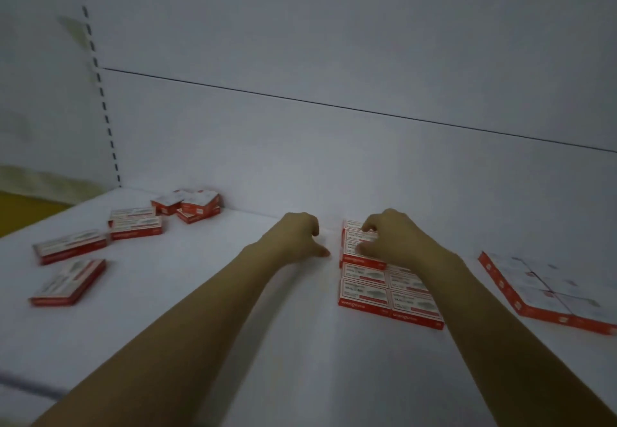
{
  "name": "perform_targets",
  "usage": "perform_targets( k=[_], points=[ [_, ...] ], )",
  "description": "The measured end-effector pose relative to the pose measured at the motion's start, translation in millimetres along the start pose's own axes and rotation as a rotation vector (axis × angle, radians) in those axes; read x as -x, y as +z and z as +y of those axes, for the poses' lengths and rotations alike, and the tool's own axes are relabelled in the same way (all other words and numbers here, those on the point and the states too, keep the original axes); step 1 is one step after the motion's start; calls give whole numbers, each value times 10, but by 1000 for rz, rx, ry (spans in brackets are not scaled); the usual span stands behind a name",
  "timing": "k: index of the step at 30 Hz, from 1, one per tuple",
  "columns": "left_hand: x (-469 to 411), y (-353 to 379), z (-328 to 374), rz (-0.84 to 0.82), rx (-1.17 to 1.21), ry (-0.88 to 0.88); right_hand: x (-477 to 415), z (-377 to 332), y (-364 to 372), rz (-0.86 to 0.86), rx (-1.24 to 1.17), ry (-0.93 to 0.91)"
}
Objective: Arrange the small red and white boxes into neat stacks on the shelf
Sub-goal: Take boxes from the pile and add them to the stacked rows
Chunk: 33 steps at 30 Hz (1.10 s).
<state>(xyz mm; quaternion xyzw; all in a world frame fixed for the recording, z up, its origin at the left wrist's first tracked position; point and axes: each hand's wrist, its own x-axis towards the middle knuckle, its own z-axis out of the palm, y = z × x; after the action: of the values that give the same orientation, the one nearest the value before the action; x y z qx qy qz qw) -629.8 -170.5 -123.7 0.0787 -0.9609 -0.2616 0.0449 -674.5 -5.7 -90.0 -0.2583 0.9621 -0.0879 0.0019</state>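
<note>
boxes scattered (70,246) loose at shelf (233,293) left; tidy block (387,293) centre-right, flat group (534,289) beyond. right grip (390,236) curled round rear box (354,235); left grip (297,233) loosely curled, empty. white back panel (334,59) behind.

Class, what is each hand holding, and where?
Left hand holds nothing. Right hand rests on top of the back boxes; grip unclear.
</note>
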Motion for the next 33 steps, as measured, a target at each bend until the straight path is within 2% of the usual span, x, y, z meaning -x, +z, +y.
perform_targets(
  k=[4,10,16,23,33],
  points=[
    [270,-400,-455,124,-192,-70,-261,-463,124,-47,13,-208],
    [903,-998,-1228,286,-336,-319,-540,-1418,465,-88,-31,-489],
    [1511,-1297,-1730,316,-408,-562,-678,-2220,724,-45,-70,-730],
    [1787,-1375,-1993,339,-365,-684,-898,-2658,1006,-51,-86,-741],
    [1596,-1419,-2034,350,-337,-661,-1076,-2688,1096,-26,-93,-731]
  ],
)
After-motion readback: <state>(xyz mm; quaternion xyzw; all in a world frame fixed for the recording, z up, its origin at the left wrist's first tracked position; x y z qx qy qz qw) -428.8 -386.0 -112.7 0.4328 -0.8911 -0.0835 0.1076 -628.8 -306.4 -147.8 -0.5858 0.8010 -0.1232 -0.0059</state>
